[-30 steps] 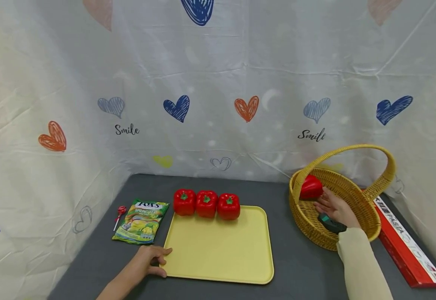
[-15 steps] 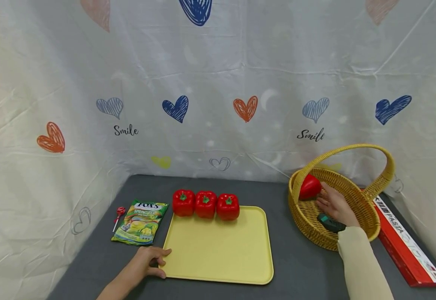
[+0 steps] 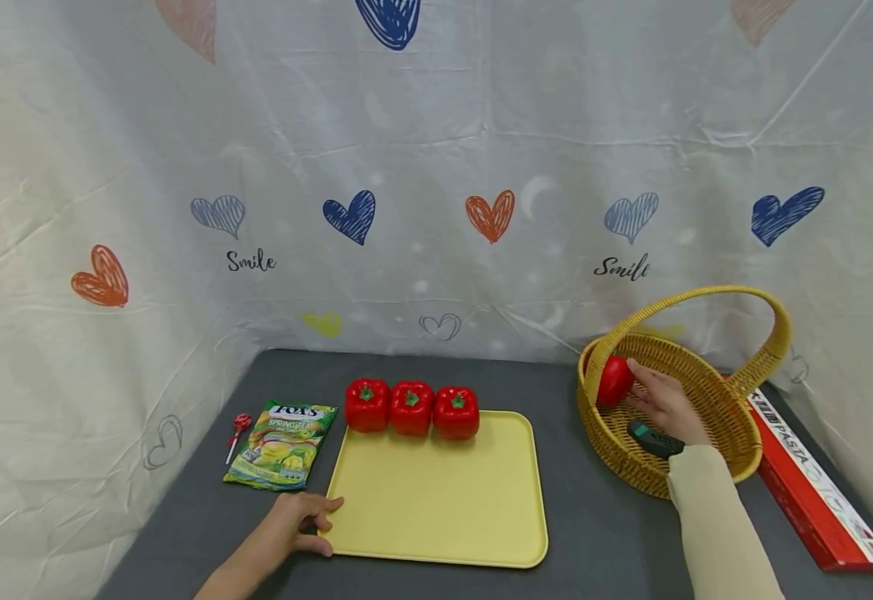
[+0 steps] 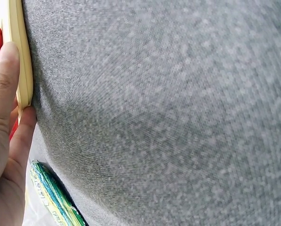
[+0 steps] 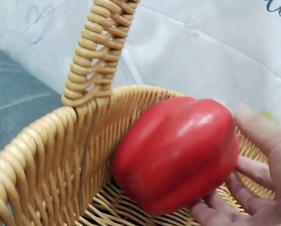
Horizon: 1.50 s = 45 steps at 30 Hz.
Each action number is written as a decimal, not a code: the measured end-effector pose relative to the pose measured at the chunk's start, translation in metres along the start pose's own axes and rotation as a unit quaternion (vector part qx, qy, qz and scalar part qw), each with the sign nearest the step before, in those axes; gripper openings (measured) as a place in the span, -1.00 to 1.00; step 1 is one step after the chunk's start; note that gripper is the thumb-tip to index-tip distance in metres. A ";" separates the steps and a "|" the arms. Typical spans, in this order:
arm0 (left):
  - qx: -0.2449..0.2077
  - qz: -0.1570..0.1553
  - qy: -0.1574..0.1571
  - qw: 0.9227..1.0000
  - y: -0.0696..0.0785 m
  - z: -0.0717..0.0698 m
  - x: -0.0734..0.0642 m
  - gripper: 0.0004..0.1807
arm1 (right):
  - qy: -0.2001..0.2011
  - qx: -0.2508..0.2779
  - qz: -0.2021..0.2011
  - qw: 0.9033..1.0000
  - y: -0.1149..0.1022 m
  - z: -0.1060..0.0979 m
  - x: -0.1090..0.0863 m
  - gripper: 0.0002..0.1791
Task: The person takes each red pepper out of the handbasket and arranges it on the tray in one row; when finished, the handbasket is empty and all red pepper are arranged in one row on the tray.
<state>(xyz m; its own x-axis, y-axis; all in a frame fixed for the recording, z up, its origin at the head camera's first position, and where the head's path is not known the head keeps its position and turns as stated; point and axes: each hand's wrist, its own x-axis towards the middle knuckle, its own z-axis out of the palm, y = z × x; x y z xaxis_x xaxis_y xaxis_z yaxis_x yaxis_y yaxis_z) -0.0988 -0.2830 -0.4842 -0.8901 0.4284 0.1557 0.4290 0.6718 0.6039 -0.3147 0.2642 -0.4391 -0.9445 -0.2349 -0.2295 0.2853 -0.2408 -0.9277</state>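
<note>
My left hand [image 3: 297, 521] grips the near left corner of a yellow tray [image 3: 436, 500], index finger over its rim. In the left wrist view, fingers [image 4: 25, 134] lie along the tray's edge [image 4: 25, 61]. Three red bell peppers [image 3: 411, 408] stand in a row at the tray's far side. Inside a wicker basket [image 3: 616, 467] at the right, my right hand [image 3: 669, 404] holds another red bell pepper [image 3: 615, 382]. The right wrist view shows this bell pepper [image 5: 178, 150] on its side against the basket wall [image 5: 51, 155], with thumb at its end and fingers partly beneath.
Left of the tray lie a green candy bag [image 3: 282, 446] and a red lollipop [image 3: 238, 433]. A long red pasta box [image 3: 819, 500] lies right of the basket. The basket's tall handle [image 3: 729, 292] arches over it, and a printed cloth [image 3: 421, 167] hangs behind.
My right hand has shifted slightly left and closed in around the bell pepper, which has turned and now sits a little lower in the basket. The left hand and tray stay put.
</note>
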 end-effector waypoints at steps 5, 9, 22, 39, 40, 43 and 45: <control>-0.007 -0.003 -0.001 1.000 0.000 0.000 -0.001 -0.44 | -0.020 -0.040 0.003 0.999 0.000 0.000 0.002 -0.91; -0.006 -0.003 -0.002 1.000 -0.001 0.001 -0.001 -0.47 | -0.023 -0.038 0.003 0.999 0.001 0.000 0.003 -0.75; -0.005 -0.009 -0.005 1.000 0.001 -0.002 0.000 -0.39 | -0.066 -0.227 -0.058 0.970 0.004 -0.011 -0.003 -0.25; -0.001 0.021 0.011 1.000 0.000 0.001 0.001 -0.53 | -0.106 -0.295 -0.067 0.947 0.002 -0.029 -0.007 -0.15; -0.004 0.015 0.009 1.000 0.000 0.001 0.001 -0.51 | -0.110 -0.291 -0.064 0.948 0.001 -0.030 -0.007 -0.15; -0.009 -0.001 -0.002 1.000 0.000 0.000 0.001 -0.46 | -0.122 -0.280 -0.061 0.950 0.000 -0.034 -0.011 -0.16; -0.009 -0.006 -0.005 1.000 0.001 0.000 0.001 -0.50 | -0.133 -0.278 -0.064 0.949 -0.001 -0.036 -0.013 -0.17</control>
<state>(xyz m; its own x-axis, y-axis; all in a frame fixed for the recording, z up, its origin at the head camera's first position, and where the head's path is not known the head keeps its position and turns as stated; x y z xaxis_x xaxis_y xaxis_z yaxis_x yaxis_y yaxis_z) -0.0991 -0.2825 -0.4837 -0.8936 0.4266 0.1399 0.4149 0.6659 0.6200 -0.3083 0.3013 -0.4457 -0.8702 -0.4843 -0.0907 -0.0284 0.2330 -0.9721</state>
